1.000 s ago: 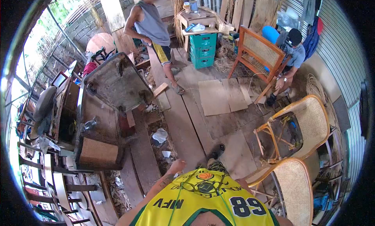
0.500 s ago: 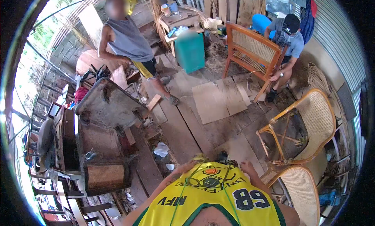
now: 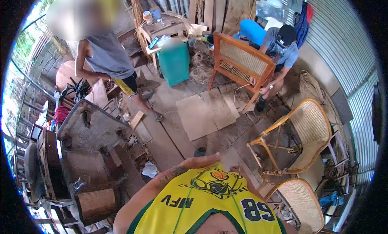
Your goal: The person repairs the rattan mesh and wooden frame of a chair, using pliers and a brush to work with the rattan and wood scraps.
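Note:
My left hand [image 3: 205, 160] is low in the middle, just beyond the top edge of my yellow jersey [image 3: 214, 189]. Its fingers stretch out to the right, and nothing shows in them. Close by on the right is my right hand [image 3: 236, 169], partly hidden behind the jersey, so its fingers are hard to make out. A dark shoe [image 3: 200, 152] shows on the wooden floor beyond my hands.
A standing person [image 3: 107, 52] is at the upper left. Another person [image 3: 285, 48] crouches, hands on a wooden cane-backed chair [image 3: 244, 58]. Rattan chairs [image 3: 313, 133] stand right, old furniture [image 3: 95, 141] left. Flat boards [image 3: 198, 116] lie on the floor near a green container [image 3: 173, 64].
The whole view has shifted, with the room's contents now further left. My left hand has straightened out to the right, and my right hand shows less clearly.

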### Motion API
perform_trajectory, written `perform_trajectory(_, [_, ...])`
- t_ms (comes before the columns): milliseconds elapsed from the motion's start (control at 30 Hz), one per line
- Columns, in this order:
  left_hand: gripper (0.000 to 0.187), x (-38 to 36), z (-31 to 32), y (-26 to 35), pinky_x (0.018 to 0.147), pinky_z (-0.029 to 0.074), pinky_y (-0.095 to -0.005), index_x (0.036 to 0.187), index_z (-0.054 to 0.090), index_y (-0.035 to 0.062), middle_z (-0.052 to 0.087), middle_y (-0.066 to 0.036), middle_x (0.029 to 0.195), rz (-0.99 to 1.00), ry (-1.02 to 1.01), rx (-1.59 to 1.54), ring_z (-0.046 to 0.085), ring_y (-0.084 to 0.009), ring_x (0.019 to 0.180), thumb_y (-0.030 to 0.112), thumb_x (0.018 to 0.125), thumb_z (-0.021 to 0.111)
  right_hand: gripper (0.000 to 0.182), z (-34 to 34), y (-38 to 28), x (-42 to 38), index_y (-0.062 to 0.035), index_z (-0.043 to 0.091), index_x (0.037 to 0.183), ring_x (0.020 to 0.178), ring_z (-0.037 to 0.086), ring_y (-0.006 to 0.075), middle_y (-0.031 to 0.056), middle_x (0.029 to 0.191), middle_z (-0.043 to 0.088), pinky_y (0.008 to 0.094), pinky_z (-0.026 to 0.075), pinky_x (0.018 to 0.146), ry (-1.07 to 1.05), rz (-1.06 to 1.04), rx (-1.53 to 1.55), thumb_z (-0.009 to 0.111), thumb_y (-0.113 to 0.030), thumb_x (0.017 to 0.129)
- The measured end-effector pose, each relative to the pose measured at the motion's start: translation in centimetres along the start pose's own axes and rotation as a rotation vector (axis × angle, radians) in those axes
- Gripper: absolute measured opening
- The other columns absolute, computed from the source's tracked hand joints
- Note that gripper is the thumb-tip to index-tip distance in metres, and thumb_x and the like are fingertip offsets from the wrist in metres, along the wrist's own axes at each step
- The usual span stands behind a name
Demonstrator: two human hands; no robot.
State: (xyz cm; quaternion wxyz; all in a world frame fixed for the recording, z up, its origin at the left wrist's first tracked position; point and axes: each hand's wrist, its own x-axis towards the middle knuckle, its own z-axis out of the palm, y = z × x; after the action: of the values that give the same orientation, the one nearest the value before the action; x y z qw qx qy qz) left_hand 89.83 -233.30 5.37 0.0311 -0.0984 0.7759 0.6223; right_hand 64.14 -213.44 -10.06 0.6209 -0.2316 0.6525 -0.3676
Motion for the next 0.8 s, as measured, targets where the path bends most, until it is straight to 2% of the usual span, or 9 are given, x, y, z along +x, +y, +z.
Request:
perform_trajectory(133, [0.056, 8.0, -1.9, 1.4, 0.11, 0.036, -0.0401, 0.141, 0.046, 0.0072, 0.046, -0.016, 0.146, -0.043, -0.111, 0.119, 0.046, -0.0297, 0.132, 0.047, 0.101, 0.044, 0.03, 3.1, -4.9, 0.1, 0.0021, 0.068, 0.103, 0.08, 0.069, 0.0203, 0.0145, 0.092, 0.073, 0.0357, 0.054, 0.075, -0.037, 0.026, -0.058, 0.061, -0.022, 0.088])
perform_trajectory(300, [0.073, 12.3, -3.8, 7.2, 0.108, 0.035, -0.0454, 0.146, 0.042, 0.0112, 0.043, -0.023, 0.146, 0.084, -0.424, -0.004, 0.041, -0.0378, 0.135, 0.063, 0.096, 0.038, 0.03, 4.8, -9.1, -0.1, 0.0019, 0.068, 0.103, 0.08, 0.069, 0.0207, 0.0146, 0.093, 0.072, 0.0359, 0.054, 0.075, 0.007, 0.04, -0.174, 0.061, -0.023, 0.088])
perform_trajectory(367, [0.078, 13.4, -4.7, 5.0, 0.106, 0.037, -0.0457, 0.14, 0.05, 0.0068, 0.047, -0.023, 0.143, -0.364, -0.719, 0.218, 0.045, -0.0393, 0.13, 0.068, 0.095, 0.033, 0.03, 5.2, -10.0, 0.0, 0.0018, 0.068, 0.103, 0.08, 0.069, 0.0209, 0.0147, 0.093, 0.072, 0.036, 0.054, 0.075, 0.02, 0.047, -0.187, 0.06, -0.023, 0.088])
perform_trajectory(500, [0.079, 12.9, -4.3, -3.2, 0.101, 0.042, -0.0434, 0.128, 0.059, 0.0005, 0.059, -0.018, 0.128, -0.138, -0.542, -0.048, 0.054, -0.0319, 0.119, 0.068, 0.094, 0.036, 0.031, 6.0, -10.9, 0.4, 0.0016, 0.068, 0.103, 0.081, 0.069, 0.0213, 0.0148, 0.093, 0.072, 0.0362, 0.054, 0.075, 0.046, 0.068, -0.197, 0.06, -0.024, 0.088])
perform_trajectory(567, [0.078, 11.2, -6.5, -1.8, 0.098, 0.044, -0.0417, 0.124, 0.062, -0.0023, 0.066, -0.014, 0.119, -0.454, -0.625, -0.398, 0.058, -0.0268, 0.113, 0.066, 0.095, 0.04, 0.031, 6.4, -11.1, 0.4, 0.0015, 0.068, 0.103, 0.081, 0.069, 0.0215, 0.0148, 0.093, 0.072, 0.0363, 0.054, 0.075, 0.055, 0.082, -0.199, 0.06, -0.024, 0.088])
perform_trajectory(633, [0.07, 9.6, -7.5, -4.6, 0.097, 0.044, -0.0403, 0.125, 0.063, -0.0001, 0.064, -0.011, 0.12, -0.535, -0.594, -0.474, 0.056, -0.021, 0.114, 0.061, 0.096, 0.046, 0.031, 6.9, -11.4, 0.8, 0.0013, 0.068, 0.103, 0.081, 0.069, 0.0217, 0.0149, 0.093, 0.072, 0.0364, 0.054, 0.076, 0.067, 0.085, -0.197, 0.06, -0.024, 0.088])
perform_trajectory(700, [0.059, 7.4, -8.6, -5.7, 0.095, 0.046, -0.0377, 0.124, 0.065, 0.0032, 0.064, -0.011, 0.121, -0.342, -0.438, -0.68, 0.059, -0.0218, 0.11, 0.054, 0.097, 0.051, 0.031, 7.4, -11.6, 0.9, 0.0012, 0.068, 0.104, 0.082, 0.069, 0.0218, 0.0149, 0.094, 0.072, 0.0365, 0.054, 0.076, 0.075, 0.086, -0.195, 0.06, -0.024, 0.088])
perform_trajectory(733, [0.059, 8.4, -7.3, -7.9, 0.095, 0.046, -0.0377, 0.124, 0.065, 0.0032, 0.064, -0.011, 0.121, -0.348, -0.444, -0.683, 0.059, -0.0218, 0.11, 0.054, 0.097, 0.051, 0.031, 7.7, -11.7, 1.1, 0.0012, 0.068, 0.104, 0.082, 0.069, 0.0219, 0.015, 0.094, 0.072, 0.0365, 0.054, 0.076, 0.08, 0.087, -0.193, 0.06, -0.024, 0.088])
perform_trajectory(800, [0.053, 10.9, -4.1, -11.1, 0.094, 0.046, -0.0369, 0.119, 0.067, 0.0041, 0.066, -0.013, 0.118, -0.04, -0.386, -0.051, 0.062, -0.0237, 0.105, 0.05, 0.098, 0.051, 0.031, 8.2, -11.9, 1.4, 0.0011, 0.068, 0.104, 0.082, 0.069, 0.0221, 0.015, 0.094, 0.072, 0.0366, 0.054, 0.076, 0.084, 0.091, -0.192, 0.06, -0.025, 0.088])
